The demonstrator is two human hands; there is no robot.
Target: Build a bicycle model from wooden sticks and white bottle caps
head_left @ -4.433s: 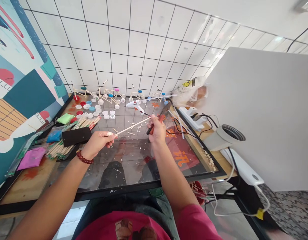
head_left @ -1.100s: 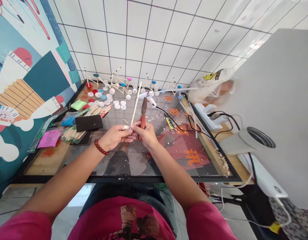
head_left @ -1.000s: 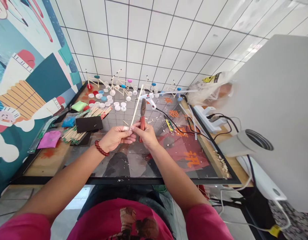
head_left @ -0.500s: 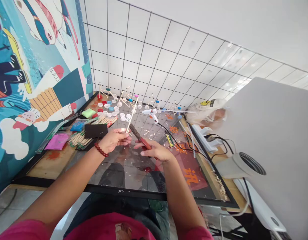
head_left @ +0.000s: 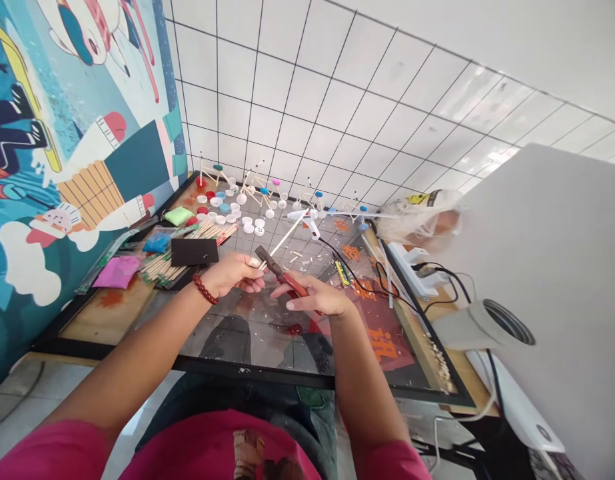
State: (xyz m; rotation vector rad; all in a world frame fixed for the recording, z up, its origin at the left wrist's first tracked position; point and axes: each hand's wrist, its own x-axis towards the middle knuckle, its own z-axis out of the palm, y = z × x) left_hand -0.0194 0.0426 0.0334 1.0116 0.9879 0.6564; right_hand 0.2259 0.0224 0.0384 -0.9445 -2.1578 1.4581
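Bright, even light, with glare on the wall tiles [head_left: 480, 107] and bowed edges.

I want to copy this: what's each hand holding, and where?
Left hand: a wooden stick, near its end. Right hand: a red-handled file, by its handle.

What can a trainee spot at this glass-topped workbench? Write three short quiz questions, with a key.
1. True or false: the red-handled metal pliers are in the right hand.
2. Which hand holds the thin pale wooden stick? A left hand, B right hand, C neither.
3. Fill in: the flat rectangular pad is coloured ___.

Key: 1 true; 2 A; 3 black.
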